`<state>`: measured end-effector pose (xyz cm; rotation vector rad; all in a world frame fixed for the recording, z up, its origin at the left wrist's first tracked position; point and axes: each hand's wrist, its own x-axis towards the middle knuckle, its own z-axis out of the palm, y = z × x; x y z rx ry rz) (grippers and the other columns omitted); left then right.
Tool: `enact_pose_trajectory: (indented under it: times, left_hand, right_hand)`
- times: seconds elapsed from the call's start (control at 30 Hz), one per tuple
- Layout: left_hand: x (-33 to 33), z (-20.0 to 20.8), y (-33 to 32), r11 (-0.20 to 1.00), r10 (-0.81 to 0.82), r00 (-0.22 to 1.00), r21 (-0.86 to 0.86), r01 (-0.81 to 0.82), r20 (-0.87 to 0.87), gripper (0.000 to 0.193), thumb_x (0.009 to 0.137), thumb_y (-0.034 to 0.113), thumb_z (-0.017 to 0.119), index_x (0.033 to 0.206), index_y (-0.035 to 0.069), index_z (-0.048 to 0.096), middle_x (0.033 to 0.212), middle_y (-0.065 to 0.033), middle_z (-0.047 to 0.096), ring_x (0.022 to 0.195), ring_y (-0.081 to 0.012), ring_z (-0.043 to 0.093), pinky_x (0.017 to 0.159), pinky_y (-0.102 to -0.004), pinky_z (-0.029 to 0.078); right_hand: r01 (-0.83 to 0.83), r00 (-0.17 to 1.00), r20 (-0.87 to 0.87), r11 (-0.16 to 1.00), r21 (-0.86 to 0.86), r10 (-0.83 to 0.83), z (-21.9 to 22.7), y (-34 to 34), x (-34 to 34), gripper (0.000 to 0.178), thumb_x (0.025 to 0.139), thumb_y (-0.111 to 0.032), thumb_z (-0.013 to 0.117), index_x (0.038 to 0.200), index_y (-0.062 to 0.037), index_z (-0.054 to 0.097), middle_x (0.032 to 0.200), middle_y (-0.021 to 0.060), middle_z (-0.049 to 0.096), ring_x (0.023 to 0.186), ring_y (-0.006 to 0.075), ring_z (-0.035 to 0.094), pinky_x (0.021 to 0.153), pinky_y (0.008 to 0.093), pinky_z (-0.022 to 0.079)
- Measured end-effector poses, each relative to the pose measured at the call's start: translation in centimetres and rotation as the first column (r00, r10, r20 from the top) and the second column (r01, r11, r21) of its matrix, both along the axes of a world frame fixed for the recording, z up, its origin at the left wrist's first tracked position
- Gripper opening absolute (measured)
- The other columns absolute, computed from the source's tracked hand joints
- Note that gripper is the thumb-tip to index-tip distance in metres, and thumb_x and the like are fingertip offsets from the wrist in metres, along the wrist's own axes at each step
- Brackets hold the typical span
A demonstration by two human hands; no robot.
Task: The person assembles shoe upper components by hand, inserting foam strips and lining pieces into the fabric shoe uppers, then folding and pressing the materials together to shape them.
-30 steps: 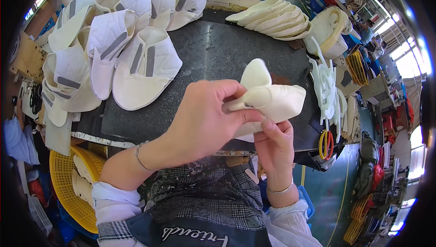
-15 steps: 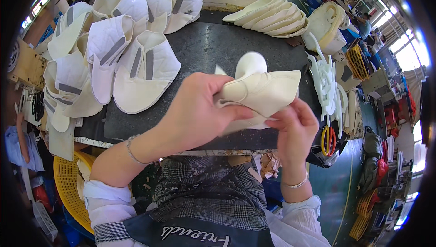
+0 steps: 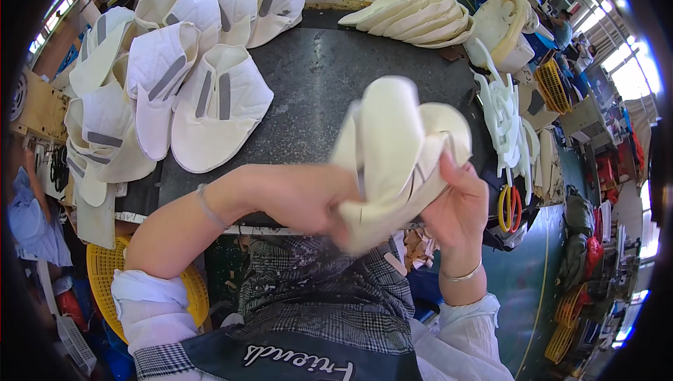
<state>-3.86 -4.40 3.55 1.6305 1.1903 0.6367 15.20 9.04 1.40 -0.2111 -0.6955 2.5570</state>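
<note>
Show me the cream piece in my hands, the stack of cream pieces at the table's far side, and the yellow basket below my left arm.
Cream piece (image 3: 390, 144): head view, on its raised rounded flap.
Stack of cream pieces (image 3: 415, 18): head view, on its middle layers.
Yellow basket (image 3: 105, 279): head view, on its left wall.

White sleeves, dark apron, silver-coloured bands at both wrists

The person wears a white top, its left sleeve (image 3: 151, 304) and right sleeve (image 3: 466, 325) of creased cloth, pushed up in loose folds near the elbows. Over it lies an apron: a smooth, dark blue-grey panel (image 3: 378, 361) bears pale cursive lettering (image 3: 298, 358), and next to this comes cloth in a fine black-and-white check (image 3: 322, 321), speckled with small pale flecks. A checked strip (image 3: 162, 358) borders the left sleeve. A thin, textured bracelet (image 3: 212, 207) rings the left wrist; a smooth bangle (image 3: 463, 274) circles the right.
</note>
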Motion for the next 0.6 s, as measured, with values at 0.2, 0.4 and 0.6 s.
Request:
enact_pose_trajectory:
  times: [0.2, 0.4, 0.6]
  left_hand:
    - [-0.7, -0.6, 0.8, 0.882, 0.388, 0.907, 0.351, -0.315, -0.162, 0.051, 0.077, 0.008, 0.072, 0.123, -0.002, 0.055, 0.096, -0.0169, 0.067, 0.096, -0.0311, 0.065, 0.085, -0.0372, 0.050]
    - [0.5, -2.2, 1.4, 0.938, 0.288, 0.731, -0.029, -0.345, 0.619, 0.033, 0.086, 0.012, 0.071, 0.115, -0.002, 0.064, 0.118, -0.0060, 0.063, 0.100, -0.0112, 0.060, 0.086, -0.0247, 0.049]
    - [1.5, -2.5, 1.8, 0.807, 0.543, 0.493, -0.259, -0.531, 0.680, 0.027, 0.092, 0.023, 0.065, 0.103, -0.002, 0.069, 0.096, -0.0049, 0.070, 0.088, -0.0093, 0.063, 0.080, -0.0260, 0.051]
  right_hand:
    - [-0.141, 0.986, -0.107, 0.984, -0.108, 0.130, -1.6, -0.5, 0.0, 0.065, 0.092, -0.016, 0.058, 0.146, -0.0026, 0.026, 0.144, 0.0192, 0.041, 0.131, 0.0350, 0.044, 0.110, 0.0543, 0.032]
    - [-0.152, 0.983, 0.116, 0.986, 0.067, 0.144, -2.0, -1.7, 0.2, 0.070, 0.088, -0.012, 0.062, 0.146, -0.0017, 0.022, 0.138, 0.0202, 0.045, 0.128, 0.0360, 0.047, 0.107, 0.0544, 0.037]
    - [-0.051, 0.994, 0.096, 0.995, 0.085, 0.043, -2.8, -1.9, -0.2, 0.067, 0.091, -0.013, 0.057, 0.146, -0.0010, 0.021, 0.142, 0.0199, 0.042, 0.132, 0.0360, 0.042, 0.110, 0.0548, 0.033]
